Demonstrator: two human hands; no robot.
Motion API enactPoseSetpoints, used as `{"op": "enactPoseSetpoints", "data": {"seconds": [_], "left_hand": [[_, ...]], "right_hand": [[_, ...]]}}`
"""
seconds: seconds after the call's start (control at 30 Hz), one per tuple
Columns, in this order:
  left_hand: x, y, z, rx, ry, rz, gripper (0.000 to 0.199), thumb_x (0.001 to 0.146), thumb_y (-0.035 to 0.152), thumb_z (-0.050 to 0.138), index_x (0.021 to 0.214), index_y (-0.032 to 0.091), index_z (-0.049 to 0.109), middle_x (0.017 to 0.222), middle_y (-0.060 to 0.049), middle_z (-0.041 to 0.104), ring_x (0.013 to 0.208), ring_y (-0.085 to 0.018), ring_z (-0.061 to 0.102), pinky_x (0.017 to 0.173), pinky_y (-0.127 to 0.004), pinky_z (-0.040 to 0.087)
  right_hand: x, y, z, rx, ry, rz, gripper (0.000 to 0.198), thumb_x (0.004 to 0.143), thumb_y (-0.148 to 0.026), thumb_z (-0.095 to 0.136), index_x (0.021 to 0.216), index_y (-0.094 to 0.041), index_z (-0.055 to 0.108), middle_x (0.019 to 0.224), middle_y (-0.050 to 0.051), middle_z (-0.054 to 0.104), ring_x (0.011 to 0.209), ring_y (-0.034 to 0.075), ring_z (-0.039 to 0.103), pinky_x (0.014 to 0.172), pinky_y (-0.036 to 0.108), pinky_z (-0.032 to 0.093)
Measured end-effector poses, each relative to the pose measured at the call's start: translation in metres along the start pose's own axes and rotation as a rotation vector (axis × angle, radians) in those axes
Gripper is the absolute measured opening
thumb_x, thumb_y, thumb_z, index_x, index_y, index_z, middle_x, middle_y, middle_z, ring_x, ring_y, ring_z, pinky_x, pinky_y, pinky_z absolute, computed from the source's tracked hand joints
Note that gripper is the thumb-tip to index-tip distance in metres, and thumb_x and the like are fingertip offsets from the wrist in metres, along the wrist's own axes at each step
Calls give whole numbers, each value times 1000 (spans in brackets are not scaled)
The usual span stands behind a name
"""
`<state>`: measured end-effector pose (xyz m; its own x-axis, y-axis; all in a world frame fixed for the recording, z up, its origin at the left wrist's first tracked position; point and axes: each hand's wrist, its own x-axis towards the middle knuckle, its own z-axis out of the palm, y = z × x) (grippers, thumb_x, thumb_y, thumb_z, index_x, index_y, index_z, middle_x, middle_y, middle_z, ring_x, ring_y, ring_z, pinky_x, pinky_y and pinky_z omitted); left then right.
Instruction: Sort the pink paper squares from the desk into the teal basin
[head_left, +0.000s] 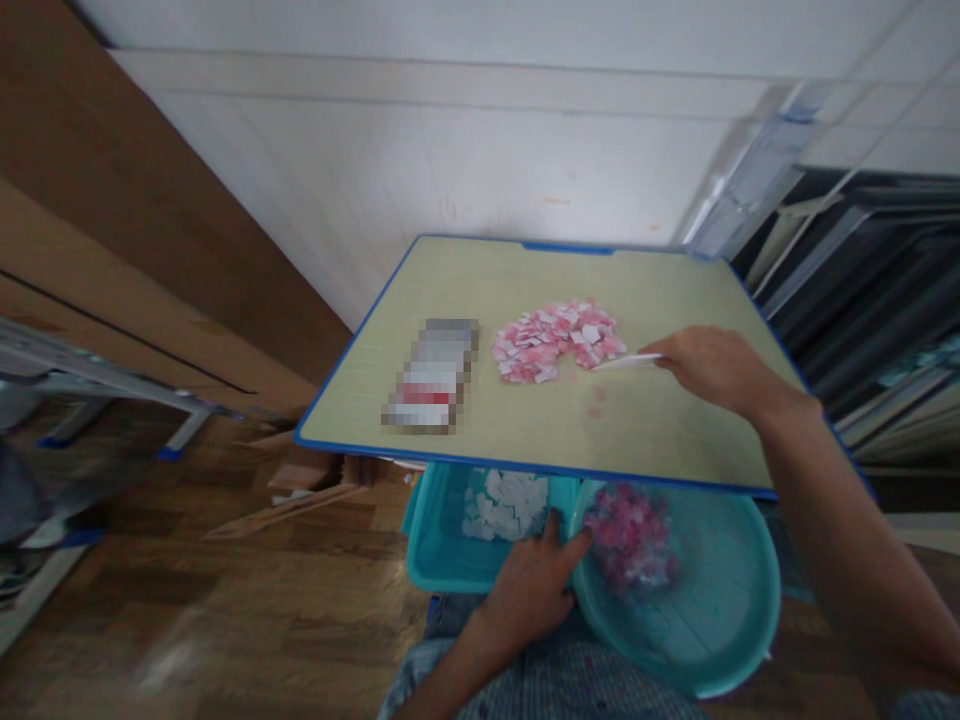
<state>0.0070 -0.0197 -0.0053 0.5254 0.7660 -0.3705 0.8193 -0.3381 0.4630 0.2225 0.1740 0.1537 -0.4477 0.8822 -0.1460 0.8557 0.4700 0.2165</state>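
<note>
My right hand (712,370) is closed on a thin white strip-like tool (630,360) above the right part of the cream board (660,430). The tool's tip reaches the edge of a heap of small pink and white square pieces (555,340). Whether it is a stick or a flat blade I cannot tell. My left hand (532,580) lies below the board, over the rims where a teal rectangular tub (442,575) and a round teal basin (720,660) meet. Its thumb and index finger are spread, with nothing seen between them.
A blurred phone-like object (431,375) lies on the board, left of the heap. White square pieces (510,505) are in the tub; a bag of pink pieces (630,535) is in the basin. Dark panels (870,270) stand at right, a metal frame (127,370) at left.
</note>
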Motion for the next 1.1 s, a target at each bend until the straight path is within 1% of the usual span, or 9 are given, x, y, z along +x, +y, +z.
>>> {"op": "enactPoseSetpoints", "data": {"seconds": [0.13, 0.23, 0.4, 0.53, 0.67, 0.77, 0.9, 1.0, 1.1], "left_hand": [[0, 1, -1, 10, -20, -17, 69, 79, 23, 51, 142, 33, 25, 144, -19, 28, 98, -34, 59, 82, -48, 46], [-1, 0, -1, 8, -12, 1, 68, 79, 22, 50, 142, 32, 25, 143, -19, 30, 99, -35, 59, 82, -48, 46], [-1, 0, -1, 10, 8, 5, 68, 78, 23, 52, 141, 32, 27, 142, -20, 32, 98, -34, 60, 81, -47, 47], [0, 1, -1, 8, 2, -3, 69, 78, 22, 52, 142, 32, 26, 142, -18, 32, 99, -33, 60, 82, -46, 47], [0, 1, -1, 3, -22, -14, 71, 77, 21, 52, 142, 33, 25, 144, -19, 29, 99, -34, 59, 81, -48, 47], [0, 2, -1, 5, -15, -22, 72, 77, 20, 52, 142, 34, 24, 144, -17, 29, 101, -34, 58, 83, -47, 46], [0, 2, -2, 8, -17, -17, 73, 77, 21, 53, 142, 34, 23, 144, -17, 29, 101, -32, 59, 84, -45, 45], [0, 2, -3, 11, -19, -10, 71, 78, 22, 52, 142, 33, 24, 143, -17, 30, 100, -33, 58, 84, -46, 45], [0, 2, -4, 13, -30, -17, 72, 78, 21, 51, 142, 33, 23, 143, -16, 31, 101, -33, 58, 84, -46, 45]], "right_hand": [[0, 1, 0, 2, -15, 0, 44, 85, -15, 37, 114, -27, 67, 94, 11, 72, 88, 27, 65, 56, 29, 37], [0, 1, 0, -11, -3, 17, 44, 85, -15, 37, 115, -27, 66, 95, 11, 71, 88, 28, 65, 57, 30, 38], [0, 1, -6, -20, -41, -11, 41, 80, -11, 41, 106, -26, 69, 85, 10, 71, 82, 26, 66, 56, 29, 36], [-1, -2, -8, -12, -14, -15, 43, 83, -11, 38, 112, -25, 67, 93, 12, 71, 87, 26, 65, 60, 30, 38], [-3, 0, -7, 8, -55, -39, 39, 82, -13, 40, 106, -23, 70, 91, 12, 71, 86, 27, 65, 60, 30, 39], [-6, 3, -9, 22, -52, -27, 40, 83, -13, 39, 107, -25, 69, 91, 11, 71, 87, 28, 64, 62, 31, 40], [-8, -1, -13, 29, -61, -66, 38, 81, -10, 41, 105, -20, 70, 93, 12, 71, 89, 26, 64, 68, 31, 41], [-4, -10, -13, 20, -20, -66, 40, 82, -11, 41, 110, -21, 68, 95, 11, 71, 90, 24, 64, 68, 29, 40], [3, -18, -9, 3, 27, -53, 38, 86, -14, 38, 111, -18, 67, 98, 13, 70, 91, 24, 63, 66, 29, 40]]}}
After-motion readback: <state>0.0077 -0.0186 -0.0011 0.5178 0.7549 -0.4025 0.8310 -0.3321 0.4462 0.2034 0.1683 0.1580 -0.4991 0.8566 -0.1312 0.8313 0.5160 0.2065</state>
